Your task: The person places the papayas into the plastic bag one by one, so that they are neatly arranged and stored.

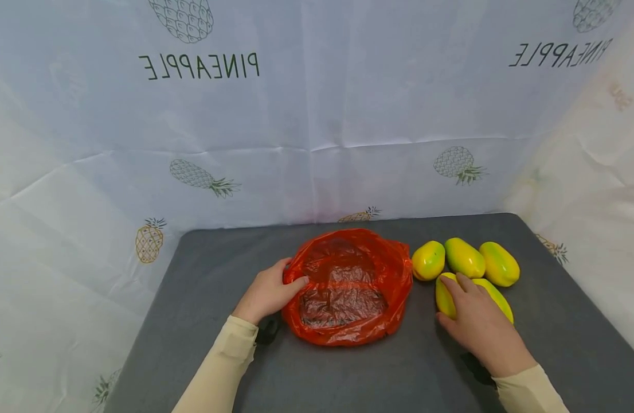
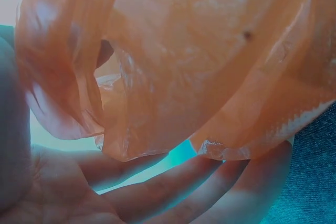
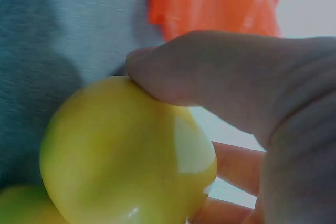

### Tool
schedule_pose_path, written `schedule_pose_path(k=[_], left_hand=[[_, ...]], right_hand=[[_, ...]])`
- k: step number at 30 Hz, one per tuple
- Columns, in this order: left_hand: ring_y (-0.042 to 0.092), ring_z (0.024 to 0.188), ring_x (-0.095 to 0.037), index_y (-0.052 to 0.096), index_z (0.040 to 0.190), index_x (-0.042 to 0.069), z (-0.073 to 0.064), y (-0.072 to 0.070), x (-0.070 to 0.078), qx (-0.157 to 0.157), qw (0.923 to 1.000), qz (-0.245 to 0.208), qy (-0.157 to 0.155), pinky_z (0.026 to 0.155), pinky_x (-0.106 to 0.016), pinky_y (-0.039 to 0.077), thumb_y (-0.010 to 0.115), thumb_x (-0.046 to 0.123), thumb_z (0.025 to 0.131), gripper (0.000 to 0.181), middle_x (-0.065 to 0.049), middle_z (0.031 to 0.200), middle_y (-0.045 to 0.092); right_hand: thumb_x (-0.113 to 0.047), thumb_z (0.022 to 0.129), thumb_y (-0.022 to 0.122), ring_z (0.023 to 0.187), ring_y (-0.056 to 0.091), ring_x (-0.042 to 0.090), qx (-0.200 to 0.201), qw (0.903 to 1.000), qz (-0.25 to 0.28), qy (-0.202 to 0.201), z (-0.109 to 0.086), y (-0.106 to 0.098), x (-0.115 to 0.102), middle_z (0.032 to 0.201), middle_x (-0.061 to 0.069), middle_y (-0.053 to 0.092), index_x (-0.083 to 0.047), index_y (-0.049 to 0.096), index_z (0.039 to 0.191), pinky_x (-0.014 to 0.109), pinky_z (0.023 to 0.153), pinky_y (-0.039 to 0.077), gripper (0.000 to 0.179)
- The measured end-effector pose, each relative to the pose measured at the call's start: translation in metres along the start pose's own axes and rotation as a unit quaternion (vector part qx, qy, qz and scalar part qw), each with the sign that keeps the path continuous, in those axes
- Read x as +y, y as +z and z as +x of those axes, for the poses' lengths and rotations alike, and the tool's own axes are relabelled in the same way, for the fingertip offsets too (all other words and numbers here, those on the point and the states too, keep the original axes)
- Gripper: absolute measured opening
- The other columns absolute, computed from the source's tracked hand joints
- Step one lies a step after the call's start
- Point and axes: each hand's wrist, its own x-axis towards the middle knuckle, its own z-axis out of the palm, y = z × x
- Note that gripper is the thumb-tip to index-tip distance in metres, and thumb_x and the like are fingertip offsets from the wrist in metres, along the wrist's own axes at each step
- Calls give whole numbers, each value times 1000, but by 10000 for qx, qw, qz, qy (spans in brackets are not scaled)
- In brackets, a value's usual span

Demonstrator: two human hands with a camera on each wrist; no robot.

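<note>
A red plastic bag (image 1: 343, 287) lies with its mouth spread wide on the grey table. My left hand (image 1: 269, 291) grips its left rim, thumb over the inside edge and fingers outside. In the left wrist view the thin bag film (image 2: 173, 66) hangs in front of the fingers (image 2: 157, 192). My right hand (image 1: 484, 321) holds a yellow-green mango (image 1: 445, 295) right of the bag. The right wrist view has the thumb on one side of this mango (image 3: 121, 150) and fingers on the far side. Another mango (image 1: 497, 298) is partly hidden beneath the right hand.
Three more mangoes sit in a row behind the right hand: a left one (image 1: 428, 261) close beside the bag, a middle one (image 1: 465, 258) and a right one (image 1: 499, 264). A white pineapple-print cloth (image 1: 317, 115) hangs behind the table (image 1: 214, 258).
</note>
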Motion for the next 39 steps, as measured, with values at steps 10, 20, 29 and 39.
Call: schedule_pose_path(k=[10,20,29,39], left_hand=[[78,75,-14,44,164,9,0,1,-1,8,10000,-30,94,71,-40,67,73,43,102,76,-18,138,72],[78,82,-15,49,159,7,-2,2,-2,122,9997,-65,183,75,-41,68,72,36,103,68,-17,136,73],[77,102,-22,50,159,5,-1,4,-4,249,9993,103,251,88,-46,67,68,29,103,63,-17,142,70],[77,103,-23,51,159,6,1,6,-4,302,9992,110,246,89,-46,66,67,30,103,63,-16,141,71]], right_hand=[[-23,87,88,133,53,63,312,9990,196,-237,0,-40,-22,152,39,51,3,54,151,77,108,44,77],[-22,91,82,139,51,58,625,9942,674,-558,23,-64,-62,160,34,47,-3,52,155,74,106,48,74],[-23,94,78,137,54,55,495,9919,924,-716,43,-61,-98,165,29,44,-7,50,159,69,101,54,73],[-26,93,82,130,64,47,337,9880,1186,-935,69,-28,-137,161,25,52,-9,55,156,60,96,61,72]])
